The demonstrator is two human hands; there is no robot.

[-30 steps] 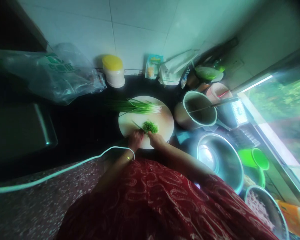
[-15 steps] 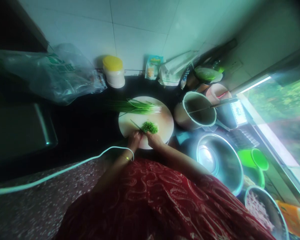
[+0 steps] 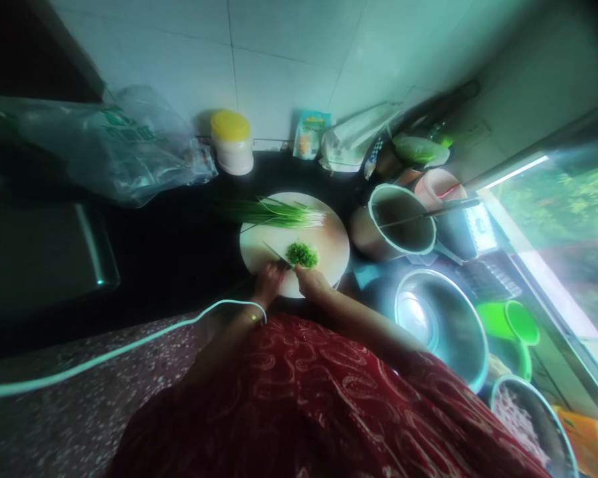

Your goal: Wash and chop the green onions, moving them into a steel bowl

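**A:** Where is the knife, and which way does it lie?

**B:** The knife rests on the round cutting board, its thin blade slanting from the near handle end up and to the left, away from the person. Its near end meets the small heap of chopped greens, bright green and crumbly, near the middle of the board.

**A:** And the hands?

**B:** The left hand sits at the near edge of the board, fingers curled shut around the knife handle, wrist bent back toward the body, a thin bangle on the wrist. The right hand is just right of it, fingers bunched narrow and pressed against the near side of the chopped greens. Both forearms come up from a red patterned garment, angling in toward each other.

**A:** What else is on the board?

**B:** A bundle of long green chives lies across the far side, its long axis running left to right, with the left ends overhanging onto the dark counter.

**A:** And around it?

**B:** To the right, a metal pot with a pale rim, and nearer, a shiny steel bowl. Far left of the board stands a yellow-lidded jar beside a crumpled clear plastic bag, against a white tiled wall. A white cable trails off to the left.
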